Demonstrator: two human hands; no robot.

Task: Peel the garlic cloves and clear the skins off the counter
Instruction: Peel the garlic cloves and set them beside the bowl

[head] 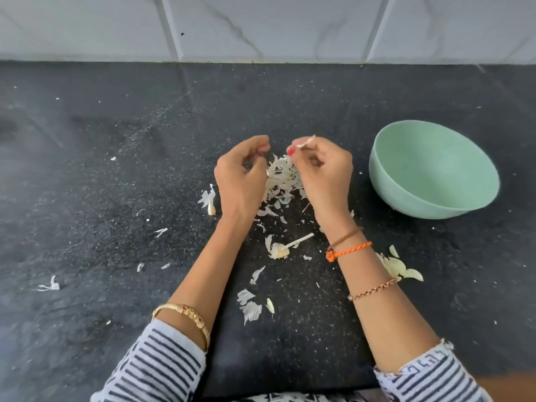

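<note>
Garlic skin (306, 142) in right hand (322, 172)

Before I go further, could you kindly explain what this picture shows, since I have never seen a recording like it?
There is no machine here: a camera worn on a person's head looks down at their two bare hands over a black speckled stone counter. The right hand pinches a thin pale scrap of garlic skin at its fingertips. The left hand is curled; whether it holds a clove is hidden. Between the hands lies a heap of papery white garlic skins, with more scraps scattered nearer the person. A pale green round bowl stands to the right, with nothing visible inside.
</note>
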